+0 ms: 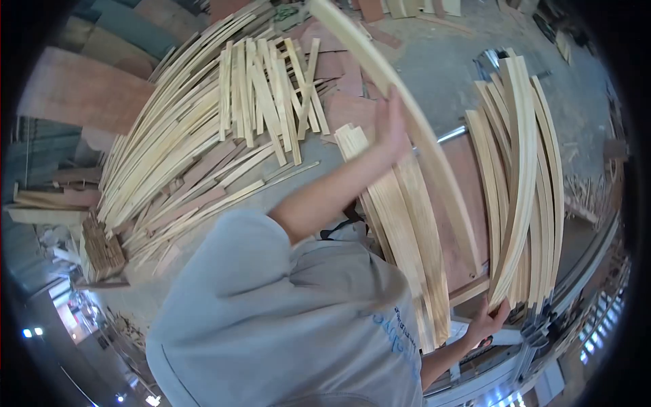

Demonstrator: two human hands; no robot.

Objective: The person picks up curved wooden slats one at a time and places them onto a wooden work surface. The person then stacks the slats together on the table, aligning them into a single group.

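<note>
Head view: left hand (pixel 391 129) at plank's (pixel 444 180) left edge, grip too blurred to tell; plank slants across panel (pixel 469 176), mid-scene. Right hand (pixel 487 320) pinches near end of strip (pixel 519 169), right stack (pixel 481 169). Uneven hold could swing plank, knocking stack askew.

grey workshop floor (pixel 434 64) littered with wood scraps (pixel 578 201), large reddish-brown plywood sheet (pixel 88 91) at the left, grey-green panel (pixel 132 28) behind it, bright opening (pixel 71 313) at lower left, bluish-white lights (pixel 27 333) beyond, slatted bands of brightness (pixel 591 344) at lower right
</note>
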